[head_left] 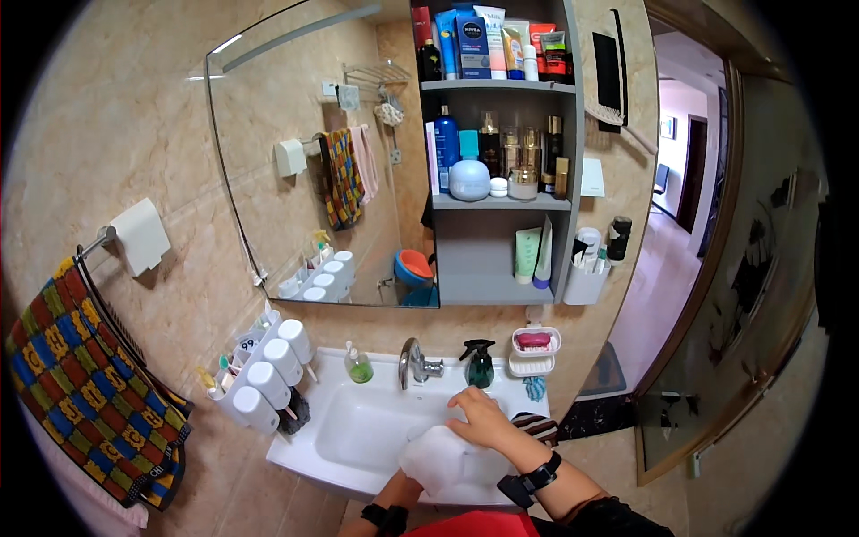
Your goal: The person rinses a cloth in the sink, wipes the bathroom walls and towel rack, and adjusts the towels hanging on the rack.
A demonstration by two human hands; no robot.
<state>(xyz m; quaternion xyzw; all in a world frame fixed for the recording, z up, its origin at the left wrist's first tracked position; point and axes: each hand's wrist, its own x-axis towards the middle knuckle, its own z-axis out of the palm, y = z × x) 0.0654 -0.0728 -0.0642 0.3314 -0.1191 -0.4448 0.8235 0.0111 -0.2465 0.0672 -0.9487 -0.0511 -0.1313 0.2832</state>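
1. Watching through the head camera, I see two bare hands at work over a white washbasin [358, 430], a pale, rounded item [436, 458] between them above its near side; its exact kind is unclear to me.

2. The left hand [404, 489], low in the view, reaches up from the lower edge on a short stretch of forearm, a black band [385, 518] at the wrist. It meets the pale item's lower left side. Its fingers are mostly hidden, and I cannot tell whether they are clamped on it.

3. The right hand [481, 419] arches over the basin, its forearm slanting up and leftward from the lower right, a black strap [540, 474] around the wrist. The back of the hand faces up, and the fingers curve toward the left, loosely bent and apart from the thumb. They sit just above the pale item's upper right side; contact I cannot confirm.

4. Beyond the hands, I pick out a chrome tap [412, 362] at the basin's back edge, a dark green spray bottle [480, 365] to its right and a clear bottle of green liquid [360, 367] to its left.
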